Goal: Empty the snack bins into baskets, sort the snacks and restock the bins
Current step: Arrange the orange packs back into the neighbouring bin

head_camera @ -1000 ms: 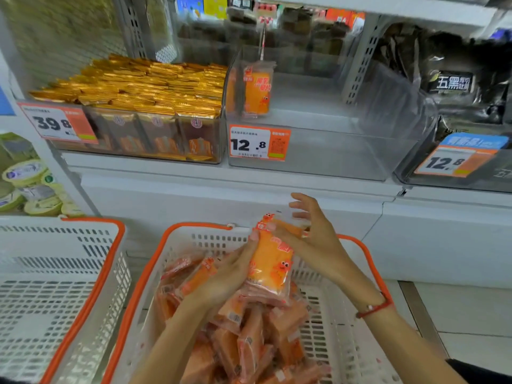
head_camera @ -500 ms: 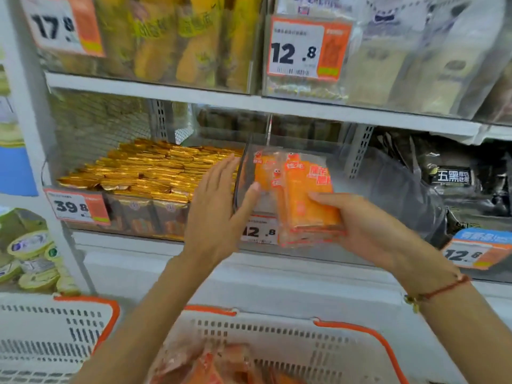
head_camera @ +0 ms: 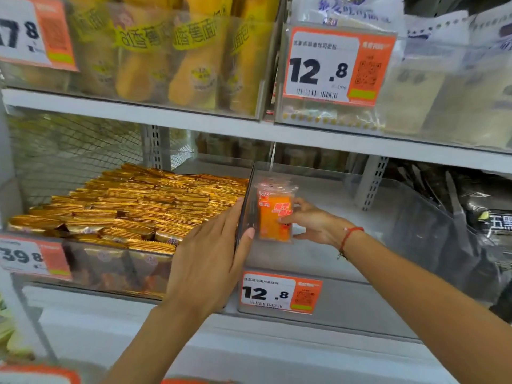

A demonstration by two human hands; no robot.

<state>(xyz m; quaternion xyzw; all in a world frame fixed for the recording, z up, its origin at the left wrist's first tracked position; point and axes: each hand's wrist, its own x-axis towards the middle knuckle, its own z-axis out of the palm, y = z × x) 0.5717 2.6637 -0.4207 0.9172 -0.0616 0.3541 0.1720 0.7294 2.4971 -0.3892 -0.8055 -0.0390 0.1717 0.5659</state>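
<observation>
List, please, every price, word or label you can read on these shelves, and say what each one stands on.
"12 .8": tag on the clear bin that the right hand reaches into.
"12 .8": upper shelf tag.
"39 8": tag on the gold snack bin, partly cut off.
"7 8": top left tag, first digit cut off.
Orange packet, yellow packs, small print on the tags: too blurred to read.

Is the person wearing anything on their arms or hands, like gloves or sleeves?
No gloves, and no sleeves show. The left hand and its forearm are bare, with no rings or watch in view. The right hand is bare too, but its wrist has a thin red string bracelet with a small dangling piece.
</observation>
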